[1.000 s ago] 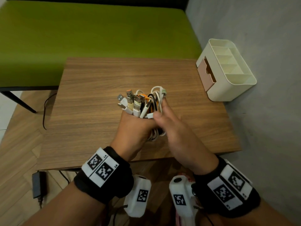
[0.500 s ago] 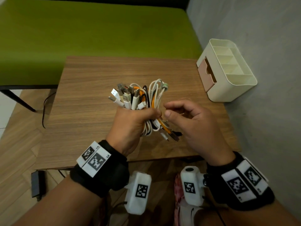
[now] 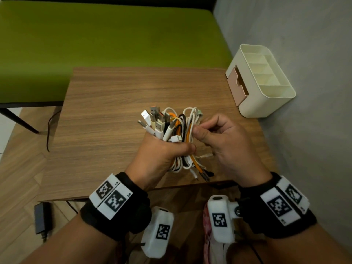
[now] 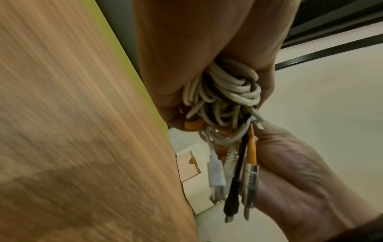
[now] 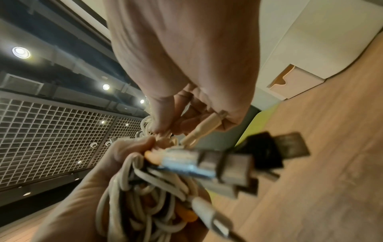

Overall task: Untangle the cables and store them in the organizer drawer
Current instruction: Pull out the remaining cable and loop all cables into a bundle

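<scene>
A tangled bundle of white, orange and black cables (image 3: 175, 128) stands upright in my left hand (image 3: 162, 155), which grips it around the middle above the wooden table (image 3: 106, 111). USB plugs fan out at the top, and more plugs (image 4: 234, 176) hang below the fist. My right hand (image 3: 211, 134) is at the bundle's right side, its thumb and curled fingers pinching a white cable strand (image 5: 163, 137) near the top. The cream organizer (image 3: 266, 90) with its pink drawer (image 3: 238, 82) sits at the table's far right corner; the drawer is slightly pulled out.
A green bench (image 3: 106, 40) runs behind the table. A grey wall (image 3: 304, 54) is just right of the organizer. On the floor at the left lie a black power adapter (image 3: 42, 218) and a thin black cord (image 3: 49, 128).
My right hand let go of the bundle, drew away to the right, then came back up to pinch a strand at the top. My left hand kept its grip throughout.
</scene>
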Demonstrator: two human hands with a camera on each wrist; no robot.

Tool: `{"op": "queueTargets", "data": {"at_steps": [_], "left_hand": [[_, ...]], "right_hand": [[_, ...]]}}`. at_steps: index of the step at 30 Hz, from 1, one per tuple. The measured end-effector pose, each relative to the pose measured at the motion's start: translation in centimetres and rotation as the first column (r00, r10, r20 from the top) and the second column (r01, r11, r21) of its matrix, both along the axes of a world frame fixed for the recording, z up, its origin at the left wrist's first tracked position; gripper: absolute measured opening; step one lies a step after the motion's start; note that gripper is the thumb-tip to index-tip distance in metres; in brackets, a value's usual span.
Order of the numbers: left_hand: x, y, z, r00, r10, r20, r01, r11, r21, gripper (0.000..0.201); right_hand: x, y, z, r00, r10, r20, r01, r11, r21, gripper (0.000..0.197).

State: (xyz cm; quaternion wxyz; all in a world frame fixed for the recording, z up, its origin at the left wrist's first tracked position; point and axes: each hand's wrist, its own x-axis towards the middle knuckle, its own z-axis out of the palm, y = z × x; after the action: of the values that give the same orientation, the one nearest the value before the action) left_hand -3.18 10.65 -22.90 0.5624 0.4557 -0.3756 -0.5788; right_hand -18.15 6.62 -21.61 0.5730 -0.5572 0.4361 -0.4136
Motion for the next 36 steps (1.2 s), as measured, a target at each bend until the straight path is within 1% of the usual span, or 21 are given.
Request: {"op": "queueTargets", "data": {"at_steps": [4,7,12,15,19,22,25,26,28,30,33,36], "left_hand": [[-0.1,0.0,-0.2,0.994,-0.005,-0.108,0.01,0.999,0.053,0.042],[0.1,0.1,-0.2,0.986,-0.039,-0.162,0.05,0.997,0.063,0.043],[0.6,0.3,0.0,0.977,-0.099,-0.191,0.105,0.994,0.022,0.043],[0.6,0.3,-0.1,0.984,-0.059,-0.169,0.062,0.998,0.009,0.045],[0.4,0.2,0.0,0.995,0.024,-0.102,-0.025,1.0,-0.009,0.038],[0.5,-0.2,0.3,0.995,0.072,-0.064,-0.075,0.996,-0.04,0.031],[1.1,-0.8,0.4,0.987,0.152,-0.056,-0.153,0.988,-0.027,0.029],[1.4,-1.0,0.3,0.98,0.186,-0.064,-0.187,0.982,-0.005,0.027],[1.9,-1.2,0.2,0.968,0.238,-0.077,-0.236,0.971,0.031,0.023],[2.1,-1.1,0.0,0.964,0.244,-0.105,-0.241,0.97,0.042,0.024],[1.9,-1.0,-0.1,0.964,0.202,-0.174,-0.195,0.979,0.054,0.021],[1.8,-1.0,-0.3,0.955,0.168,-0.244,-0.151,0.985,0.087,0.017]], "right_hand": [[0.4,0.3,-0.1,0.999,0.033,0.025,-0.033,0.999,0.034,0.01],[0.6,0.7,-0.1,0.999,0.05,0.019,-0.051,0.998,0.035,0.016],[0.6,1.1,0.3,0.995,0.057,-0.08,-0.057,0.998,0.002,0.016],[1.0,1.3,0.5,0.996,0.039,-0.075,-0.041,0.999,-0.024,0.022],[1.6,1.2,0.3,0.998,0.015,-0.063,-0.017,0.999,-0.04,0.009],[1.1,0.9,0.6,0.986,0.024,-0.168,-0.036,0.997,-0.066,0.006],[0.3,1.0,1.2,0.952,0.073,-0.296,-0.112,0.987,-0.116,0.005],[0.1,1.1,1.3,0.938,0.102,-0.331,-0.148,0.982,-0.116,0.011],[-0.2,1.3,1.6,0.903,0.194,-0.384,-0.235,0.97,-0.065,0.026],[-0.2,1.5,1.4,0.858,0.244,-0.451,-0.293,0.955,-0.041,0.03],[0.5,1.7,0.6,0.819,0.166,-0.549,-0.294,0.944,-0.153,0.023],[0.9,1.9,0.1,0.822,0.131,-0.555,-0.287,0.936,-0.203,0.018]]}}
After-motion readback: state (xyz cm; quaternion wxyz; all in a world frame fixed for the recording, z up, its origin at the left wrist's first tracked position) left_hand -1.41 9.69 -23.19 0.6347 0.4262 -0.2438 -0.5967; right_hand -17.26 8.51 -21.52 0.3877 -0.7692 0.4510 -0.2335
